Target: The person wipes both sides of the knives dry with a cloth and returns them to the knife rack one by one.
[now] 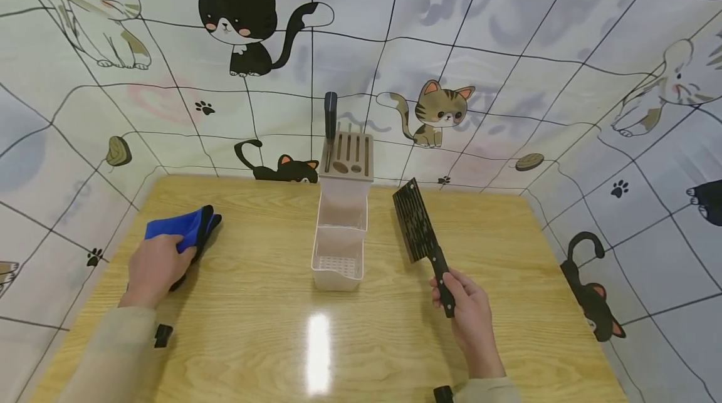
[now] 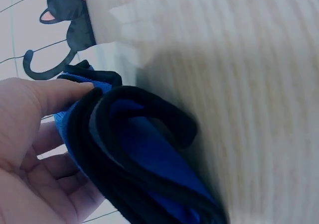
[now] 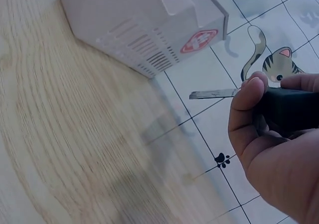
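At the left of the head view my left hand grips a folded blue cloth with black edging. The left wrist view shows the thumb on one side of the folded cloth and the fingers on the other. My right hand holds a cleaver by its black handle, the dark blade pointing away from me, above the table. Between the hands stands a pale knife holder with open front compartments and a slotted top. A black-handled knife stands upright in its left slot.
The wooden table ends at a wall covering printed with cats and grid lines, which also rises on both sides. In the right wrist view, the holder's vented side carries a red label.
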Tool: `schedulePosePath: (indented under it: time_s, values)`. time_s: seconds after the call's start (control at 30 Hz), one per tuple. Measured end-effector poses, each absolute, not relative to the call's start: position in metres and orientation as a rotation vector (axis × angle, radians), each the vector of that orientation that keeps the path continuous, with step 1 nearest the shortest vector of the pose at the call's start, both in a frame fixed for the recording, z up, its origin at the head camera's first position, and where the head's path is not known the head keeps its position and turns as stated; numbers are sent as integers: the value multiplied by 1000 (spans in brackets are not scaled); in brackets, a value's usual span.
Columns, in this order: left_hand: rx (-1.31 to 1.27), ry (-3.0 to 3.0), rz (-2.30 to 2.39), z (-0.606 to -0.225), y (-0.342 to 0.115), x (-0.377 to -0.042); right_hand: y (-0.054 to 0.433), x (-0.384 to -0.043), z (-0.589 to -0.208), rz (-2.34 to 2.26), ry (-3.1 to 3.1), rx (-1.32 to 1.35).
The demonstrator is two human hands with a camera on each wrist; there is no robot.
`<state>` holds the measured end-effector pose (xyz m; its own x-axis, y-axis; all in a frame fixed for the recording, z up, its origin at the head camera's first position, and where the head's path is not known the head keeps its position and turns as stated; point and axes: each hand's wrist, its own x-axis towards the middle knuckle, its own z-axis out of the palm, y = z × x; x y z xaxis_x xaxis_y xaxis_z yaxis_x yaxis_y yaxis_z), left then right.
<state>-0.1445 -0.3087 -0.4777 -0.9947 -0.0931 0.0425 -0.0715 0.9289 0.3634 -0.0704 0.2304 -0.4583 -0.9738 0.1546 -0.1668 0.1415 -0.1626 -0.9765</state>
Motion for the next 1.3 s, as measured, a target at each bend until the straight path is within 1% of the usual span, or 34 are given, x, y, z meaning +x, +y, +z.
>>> schedulePosePath:
  time_s: [0.2, 0.43, 0.57, 0.93, 1.3]
  values:
    - [111, -2921, -608, -470, -305, -139, 226, -67, -458, 2425, -1932, -339]
    - [86, -2836, -598, -456, -295, -131, 224, -68, -461, 2708, -1713, -79]
    - [81, -2815, -644, -448, -289, -128, 223, -69, -461, 2737, -1738, 14]
    - [25, -2632, -723, -436, -268, -120, 214, -73, -458, 2628, -1903, 21]
    - [9, -2559, -879, -423, -240, -125, 194, -80, -452, 2531, -1967, 68]
